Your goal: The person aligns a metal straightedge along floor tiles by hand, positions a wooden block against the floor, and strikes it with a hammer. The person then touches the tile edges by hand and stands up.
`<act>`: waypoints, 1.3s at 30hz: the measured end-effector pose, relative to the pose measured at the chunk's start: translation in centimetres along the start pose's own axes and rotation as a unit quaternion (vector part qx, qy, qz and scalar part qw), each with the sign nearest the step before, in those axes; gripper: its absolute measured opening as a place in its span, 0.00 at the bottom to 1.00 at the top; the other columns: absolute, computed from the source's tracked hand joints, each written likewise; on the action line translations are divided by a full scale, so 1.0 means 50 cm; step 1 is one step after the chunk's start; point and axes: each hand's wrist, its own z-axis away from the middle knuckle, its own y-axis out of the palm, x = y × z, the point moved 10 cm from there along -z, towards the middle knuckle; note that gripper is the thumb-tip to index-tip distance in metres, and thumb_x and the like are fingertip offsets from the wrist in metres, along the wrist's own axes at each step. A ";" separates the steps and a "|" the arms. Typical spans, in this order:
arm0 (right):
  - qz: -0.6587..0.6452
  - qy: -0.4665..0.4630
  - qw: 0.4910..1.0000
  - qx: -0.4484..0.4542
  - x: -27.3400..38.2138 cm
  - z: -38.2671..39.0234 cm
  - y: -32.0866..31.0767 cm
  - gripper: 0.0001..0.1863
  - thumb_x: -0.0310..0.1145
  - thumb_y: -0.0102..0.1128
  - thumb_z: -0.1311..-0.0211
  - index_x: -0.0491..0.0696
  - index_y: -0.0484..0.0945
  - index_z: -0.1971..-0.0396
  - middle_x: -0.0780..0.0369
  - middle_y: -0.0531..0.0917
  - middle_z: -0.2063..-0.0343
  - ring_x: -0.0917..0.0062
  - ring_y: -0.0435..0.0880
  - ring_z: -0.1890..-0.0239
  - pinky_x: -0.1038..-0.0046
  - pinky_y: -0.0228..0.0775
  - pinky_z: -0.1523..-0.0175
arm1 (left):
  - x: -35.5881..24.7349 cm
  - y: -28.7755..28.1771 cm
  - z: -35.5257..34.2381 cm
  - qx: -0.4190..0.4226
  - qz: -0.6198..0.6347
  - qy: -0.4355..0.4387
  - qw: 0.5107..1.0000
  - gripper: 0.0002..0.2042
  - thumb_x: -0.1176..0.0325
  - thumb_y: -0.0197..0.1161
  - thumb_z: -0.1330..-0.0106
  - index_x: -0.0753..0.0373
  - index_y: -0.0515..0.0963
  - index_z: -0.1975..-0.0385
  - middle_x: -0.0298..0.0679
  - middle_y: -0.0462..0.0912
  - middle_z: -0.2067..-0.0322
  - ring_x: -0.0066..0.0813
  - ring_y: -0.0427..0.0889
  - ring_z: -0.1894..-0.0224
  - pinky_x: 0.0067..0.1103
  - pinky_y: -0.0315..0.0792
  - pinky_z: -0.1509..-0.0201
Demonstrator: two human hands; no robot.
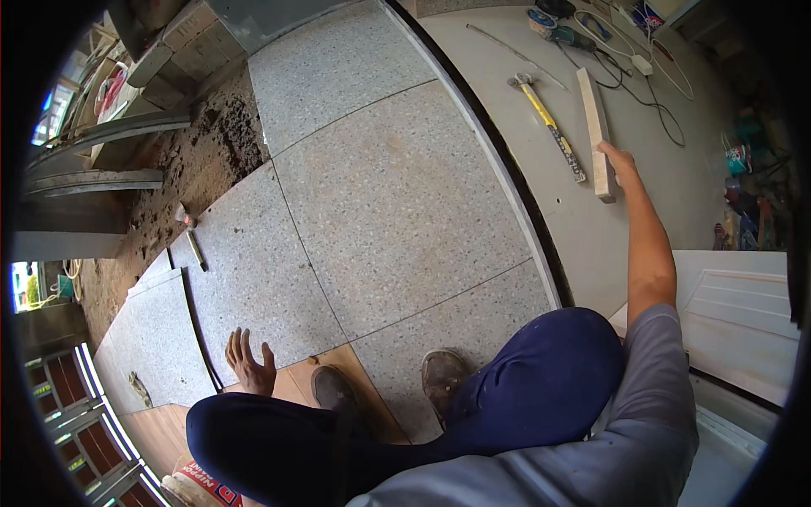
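The pale bar [596,127] is on the right, its long axis running near to far, the right hand [619,162] clasping its near half, while the left hand [251,365], fingers spread, is well apart over the grey tiles [262,262] at left.

Head view only — left fisheye, head-worn, facing steeply down over the knees [549,372] onto floor tiles [397,203]; knees near lens, left hand [252,370] and right hand [621,162] farther off — straight edges bow outward.
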 end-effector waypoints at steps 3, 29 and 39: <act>-0.150 -0.035 0.988 0.010 0.071 0.070 0.003 0.32 0.47 0.70 0.54 0.32 0.79 0.60 0.51 0.83 0.63 0.66 0.84 0.65 0.67 0.76 0.60 | -0.007 -0.001 -0.002 0.000 0.009 0.000 1.000 0.24 0.70 0.63 0.40 0.66 0.70 0.43 0.53 0.70 0.40 0.53 0.64 0.35 0.45 0.56 0.31; 0.222 -0.316 0.899 0.207 0.360 0.940 0.830 0.27 0.44 0.57 0.48 0.35 0.71 0.57 0.44 0.75 0.55 0.54 0.80 0.55 0.58 0.75 0.51 | -0.071 0.096 -0.164 -0.114 0.220 -0.017 0.969 0.23 0.67 0.64 0.39 0.65 0.71 0.44 0.50 0.71 0.41 0.51 0.65 0.35 0.42 0.57 0.32; 0.229 -0.376 0.892 0.104 0.266 1.038 0.891 0.23 0.38 0.58 0.47 0.38 0.67 0.56 0.49 0.71 0.55 0.51 0.76 0.52 0.54 0.74 0.49 | -0.080 0.133 -0.188 -0.142 0.229 -0.016 0.963 0.22 0.67 0.63 0.38 0.66 0.71 0.44 0.49 0.72 0.42 0.48 0.66 0.35 0.41 0.57 0.32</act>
